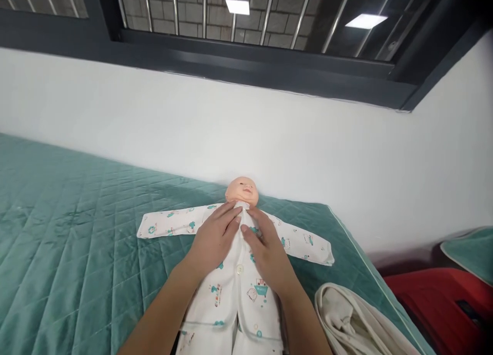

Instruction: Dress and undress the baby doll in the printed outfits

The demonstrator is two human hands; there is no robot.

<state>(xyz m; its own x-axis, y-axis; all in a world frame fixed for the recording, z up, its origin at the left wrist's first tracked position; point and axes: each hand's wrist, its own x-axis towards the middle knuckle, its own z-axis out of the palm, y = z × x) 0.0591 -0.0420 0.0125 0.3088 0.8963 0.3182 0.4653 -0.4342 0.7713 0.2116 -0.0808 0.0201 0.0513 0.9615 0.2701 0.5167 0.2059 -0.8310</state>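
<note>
Wall (pixel 269 134), white, beneath a barred, dark-framed window (pixel 215 54). Bed cover (pixel 88 231), green, quilted, meeting the wall. Red case (pixel 431 298), beside the bed; contents not visible. Baby jacket (pixel 246 293), white, printed, lying on the bed cover, sleeves spread; it holds a doll (pixel 242 189), face up, head out at the collar near the wall. Cream cloth (pixel 358 319), bunched, near the person's right forearm. Left hand (pixel 215 239) and right hand (pixel 271 255), on the jacket's upper chest, hiding part of it; fingers bent, meeting near the collar, whether pinching fabric cannot be told. Button (pixel 240 269), pale, below the hands.
</note>
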